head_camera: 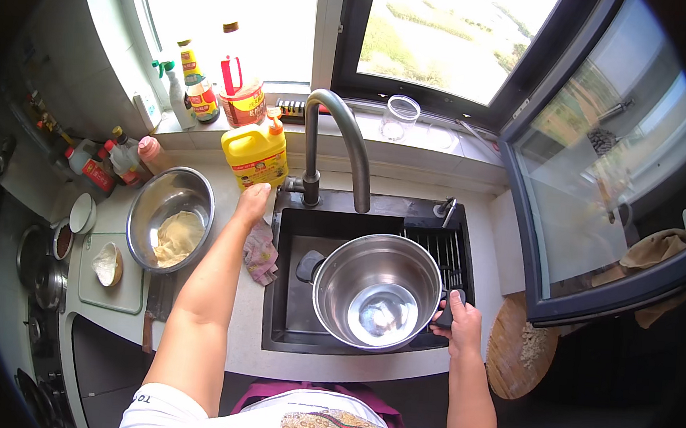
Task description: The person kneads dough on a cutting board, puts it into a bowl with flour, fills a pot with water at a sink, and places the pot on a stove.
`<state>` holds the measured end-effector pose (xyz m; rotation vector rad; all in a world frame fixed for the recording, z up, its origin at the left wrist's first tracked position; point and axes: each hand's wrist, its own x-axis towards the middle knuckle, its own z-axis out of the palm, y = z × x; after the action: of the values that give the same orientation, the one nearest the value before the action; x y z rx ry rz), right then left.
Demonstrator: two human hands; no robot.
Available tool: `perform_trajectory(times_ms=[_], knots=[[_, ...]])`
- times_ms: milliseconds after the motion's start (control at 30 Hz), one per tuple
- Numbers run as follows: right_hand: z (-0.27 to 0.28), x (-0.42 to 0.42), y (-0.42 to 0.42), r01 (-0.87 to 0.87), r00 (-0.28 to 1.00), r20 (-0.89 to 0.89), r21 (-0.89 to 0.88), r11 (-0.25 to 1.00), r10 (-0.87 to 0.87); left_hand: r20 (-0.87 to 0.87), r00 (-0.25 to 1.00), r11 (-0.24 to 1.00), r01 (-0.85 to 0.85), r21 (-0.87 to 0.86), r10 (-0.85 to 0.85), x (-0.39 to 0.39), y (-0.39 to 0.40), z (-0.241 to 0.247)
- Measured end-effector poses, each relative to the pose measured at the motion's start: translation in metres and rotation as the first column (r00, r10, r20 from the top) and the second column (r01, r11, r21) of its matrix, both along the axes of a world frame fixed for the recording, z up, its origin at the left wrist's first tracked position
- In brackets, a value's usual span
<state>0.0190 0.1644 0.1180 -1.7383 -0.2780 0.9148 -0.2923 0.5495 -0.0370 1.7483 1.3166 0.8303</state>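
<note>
A stainless steel pot (338, 285) with two black handles is held over the black sink (290, 335). My right hand (465, 327) grips its right handle, thumb on top. Light glares off the bottom of the pot, so I cannot tell if there is water in it. My left hand (253, 203) is stretched forward with curled fingers, just left of the tap's side lever (290, 184) and in front of a yellow plastic jug (258, 151). Whether its fingers touch the lever is unclear. The gooseneck tap (349, 119) arches over the sink's back edge, its spout behind the pot.
A pink patterned cloth (261, 253) lies left of the sink. Farther left are a steel bowl (140, 218) of dough (180, 238), a cutting board (90, 292) and a cleaver (148, 328). Bottles (202, 94) and a glass jar (400, 118) line the sill. An open window sash (533, 227) juts in at right.
</note>
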Motion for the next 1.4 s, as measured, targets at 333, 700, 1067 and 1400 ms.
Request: perform_trajectory(times_ms=[333,700,1067,1400], knots=[[-0.003,-0.004,0.01,0.004,1.0,-0.003,-0.02,1.0,-0.004,-0.495,0.85,0.943,-0.008,0.333,0.182,0.014,-0.035,0.037],[-0.015,-0.006,0.018,-0.101,0.994,-0.032,0.02,0.995,0.102,0.111,0.994,0.622,0.099,-0.777,-0.019,0.035,-0.14,0.018],[-0.085,-0.006,0.034,-0.055,0.749,-0.662,-0.072,0.996,-0.007,0.313,0.95,0.619,0.237,-0.749,0.015,-0.026,-0.14,0.133],[-0.115,-0.011,0.081,-0.017,0.834,-0.516,0.328,0.944,0.195,0.373,0.92,0.935,0.233,-0.269,-0.122,-0.022,-0.137,0.159]])
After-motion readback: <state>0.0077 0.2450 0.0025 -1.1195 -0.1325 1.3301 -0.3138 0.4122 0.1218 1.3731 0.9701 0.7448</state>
